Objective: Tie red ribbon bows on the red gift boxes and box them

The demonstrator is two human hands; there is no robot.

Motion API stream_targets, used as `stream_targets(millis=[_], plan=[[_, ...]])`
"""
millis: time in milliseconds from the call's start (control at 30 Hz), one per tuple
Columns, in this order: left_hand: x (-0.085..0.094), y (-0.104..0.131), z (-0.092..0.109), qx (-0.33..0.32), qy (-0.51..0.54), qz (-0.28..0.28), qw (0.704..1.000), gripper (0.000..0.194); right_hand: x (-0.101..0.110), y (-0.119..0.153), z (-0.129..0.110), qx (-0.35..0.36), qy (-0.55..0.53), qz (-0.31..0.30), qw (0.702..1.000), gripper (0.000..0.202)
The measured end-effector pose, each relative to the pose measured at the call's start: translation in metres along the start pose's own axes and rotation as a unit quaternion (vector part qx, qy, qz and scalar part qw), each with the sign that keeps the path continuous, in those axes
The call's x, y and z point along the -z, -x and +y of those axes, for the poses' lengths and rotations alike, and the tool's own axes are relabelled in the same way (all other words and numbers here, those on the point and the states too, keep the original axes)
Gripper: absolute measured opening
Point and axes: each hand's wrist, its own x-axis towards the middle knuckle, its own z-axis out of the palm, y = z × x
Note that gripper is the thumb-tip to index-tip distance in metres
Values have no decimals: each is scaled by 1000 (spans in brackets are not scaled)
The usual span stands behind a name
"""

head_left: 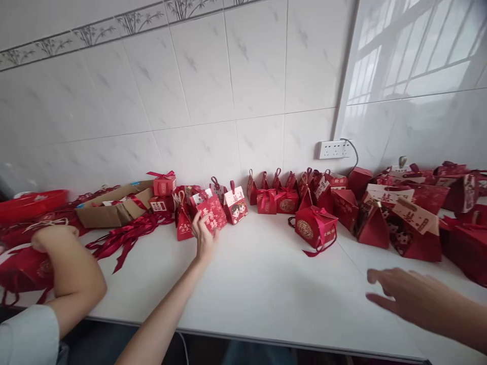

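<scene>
My left hand point(204, 237) has its fingers and thumb on a small red gift box point(213, 209) with gold lettering, which stands tilted among other boxes. Beside it are a red triangular box point(183, 223) with a cord loop and a white-topped box point(236, 205) printed with cartoon figures. Over the right part of the table, my right hand point(403, 291) hangs with fingers stretched out and thumb apart, holding nothing. Nearest to it are a triangular red box point(375, 225) and a bigger box point(413, 230) with a beige top. A red box with a ribbon bow point(316, 227) sits between my hands.
At the left, a co-worker's bent arm point(76, 276) reaches over a red box point(28, 268). Loose red ribbons point(127, 235) lie before an open cardboard box point(102, 215). Several red boxes line the tiled wall, below a power strip point(335, 149) with a cable. The white table point(266, 289) ends near me.
</scene>
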Motion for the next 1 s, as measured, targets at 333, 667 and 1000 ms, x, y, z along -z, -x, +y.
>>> stream_targets(millis=[333, 667, 1000], plan=[[4, 29, 11, -27, 121, -105, 987, 32, -18, -107, -57, -239, -209, -54, 947, 107], [-68, 32, 76, 79, 254, -187, 946, 37, -47, -143, -118, -57, -358, 115, 925, 90], [-60, 24, 73, 235, 389, -232, 860, 64, -74, -120, -160, 151, -410, 170, 884, 84]])
